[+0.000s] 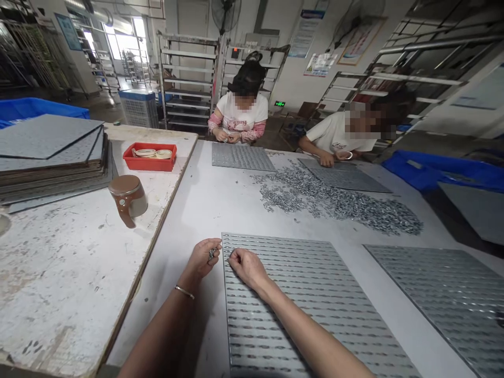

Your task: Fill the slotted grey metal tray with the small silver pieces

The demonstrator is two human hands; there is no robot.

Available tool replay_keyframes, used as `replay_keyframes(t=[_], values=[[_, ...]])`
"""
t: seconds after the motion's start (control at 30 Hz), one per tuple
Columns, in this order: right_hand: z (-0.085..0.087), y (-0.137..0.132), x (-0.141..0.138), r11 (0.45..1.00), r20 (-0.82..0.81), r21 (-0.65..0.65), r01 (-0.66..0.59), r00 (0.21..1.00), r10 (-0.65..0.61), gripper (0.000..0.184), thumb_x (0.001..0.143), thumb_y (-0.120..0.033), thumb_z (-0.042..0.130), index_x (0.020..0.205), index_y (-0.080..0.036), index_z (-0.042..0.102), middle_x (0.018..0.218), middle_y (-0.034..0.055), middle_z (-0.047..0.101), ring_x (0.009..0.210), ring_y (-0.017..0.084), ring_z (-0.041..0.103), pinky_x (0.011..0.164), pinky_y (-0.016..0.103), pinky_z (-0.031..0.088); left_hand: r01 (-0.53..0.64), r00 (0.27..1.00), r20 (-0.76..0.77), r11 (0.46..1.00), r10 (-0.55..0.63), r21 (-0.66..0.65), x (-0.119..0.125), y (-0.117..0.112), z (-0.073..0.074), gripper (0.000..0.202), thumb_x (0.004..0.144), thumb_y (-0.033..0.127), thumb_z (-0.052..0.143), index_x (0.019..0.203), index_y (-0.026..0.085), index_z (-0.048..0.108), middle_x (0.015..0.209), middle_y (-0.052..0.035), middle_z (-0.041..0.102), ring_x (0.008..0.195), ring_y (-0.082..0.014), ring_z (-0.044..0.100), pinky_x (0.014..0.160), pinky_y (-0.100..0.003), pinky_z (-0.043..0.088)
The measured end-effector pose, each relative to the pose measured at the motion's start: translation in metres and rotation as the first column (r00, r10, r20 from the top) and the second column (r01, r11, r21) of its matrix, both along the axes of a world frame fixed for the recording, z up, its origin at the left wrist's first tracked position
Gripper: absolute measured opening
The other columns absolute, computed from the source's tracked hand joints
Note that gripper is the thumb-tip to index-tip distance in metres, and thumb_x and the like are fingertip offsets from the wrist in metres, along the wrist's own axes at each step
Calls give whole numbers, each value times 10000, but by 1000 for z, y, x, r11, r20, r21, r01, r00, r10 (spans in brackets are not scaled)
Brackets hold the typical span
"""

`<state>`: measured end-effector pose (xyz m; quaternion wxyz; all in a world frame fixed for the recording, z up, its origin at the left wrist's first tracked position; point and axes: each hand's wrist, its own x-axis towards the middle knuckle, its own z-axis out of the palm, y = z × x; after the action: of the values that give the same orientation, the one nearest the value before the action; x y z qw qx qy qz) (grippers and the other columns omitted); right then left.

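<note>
My left hand (pixel 201 258) is curled around several small shiny metal pieces (pixel 213 254), just off the upper left edge of a grey board (pixel 299 294). Rows of small dark, glinting pieces run across this board, which lies flat on the white table. Over its upper left part, my right hand (pixel 249 268) is closed in a pinch, fingertips low over the surface. What those fingertips hold, if anything, is too small to make out. Farther back, a loose heap of similar metal pieces (pixel 346 203) spreads over the table.
Another grey board (pixel 444 289) lies at right. Two people sit across the table, each at a board (pixel 244 156). The left side table (pixel 71 268) holds a brown-lidded mug (pixel 137 202), a red tray (pixel 151 164) and stacked sheets (pixel 51 137). A blue bin (pixel 449 170) stands at right.
</note>
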<state>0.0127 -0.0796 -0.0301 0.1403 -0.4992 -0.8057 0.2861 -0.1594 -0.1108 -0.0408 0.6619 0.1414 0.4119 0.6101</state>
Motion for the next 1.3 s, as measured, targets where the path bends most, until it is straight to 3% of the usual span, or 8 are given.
replay_keyframes(t=[0.27,0.43,0.6,0.77,0.87,0.97,1.13,1.3], values=[[-5,10,-2,993,-35,-118,25,999,-29,133,775,-192,619,643,-202,613,611,-21,640,607,136,561,602,231,336,48,999,7,999,-48,12,0,-1,-2,372,596,273,879,809,142,604,736,-19,624,478,-37,417,379,-155,133],[7,16,1,986,-220,-167,7,974,-44,273,870,-410,559,723,-187,614,600,-22,592,568,121,510,558,223,360,107,994,-18,994,-106,38,1,-2,3,425,546,305,927,779,133,615,693,2,605,459,-25,382,373,-162,124],[20,11,0,902,-482,-425,-77,863,-153,422,783,-608,645,766,-191,581,536,-51,515,473,102,439,472,219,350,179,983,-46,983,-177,36,4,-5,9,404,533,292,938,765,138,645,496,71,493,415,-34,319,377,-170,128],[21,5,2,837,-529,-540,-92,810,-253,370,720,-537,699,773,-192,576,528,-73,472,459,85,387,448,202,316,231,973,-25,973,-231,17,7,-10,12,371,525,208,936,777,115,680,465,73,484,401,-36,321,369,-167,133],[18,0,9,887,-471,-458,-55,861,-190,254,785,-438,600,745,-187,579,520,-69,459,464,83,358,461,205,282,214,977,23,977,-214,-8,8,-8,12,329,560,173,920,752,102,662,540,35,544,419,-40,373,357,-156,138],[10,-9,13,948,-300,-316,21,946,-120,182,787,-328,544,677,-188,579,541,-45,514,506,100,420,503,215,314,133,985,114,990,-128,-41,4,-3,10,250,703,212,842,745,114,616,675,-6,591,441,-28,393,342,-137,136],[-2,-24,8,976,-154,-207,69,983,-102,171,776,-226,566,609,-196,590,579,-16,593,583,136,509,593,241,327,-36,946,318,996,62,-86,-9,1,12,127,897,192,586,787,128,585,719,-13,542,449,-39,383,315,-118,191],[-8,-25,4,995,-15,-84,52,998,-53,151,833,-182,544,691,-201,593,678,19,663,661,164,565,648,256,347,-221,862,444,969,246,-108,-12,-2,17,215,959,196,455,843,114,617,761,-56,575,484,-62,450,312,-123,268]])
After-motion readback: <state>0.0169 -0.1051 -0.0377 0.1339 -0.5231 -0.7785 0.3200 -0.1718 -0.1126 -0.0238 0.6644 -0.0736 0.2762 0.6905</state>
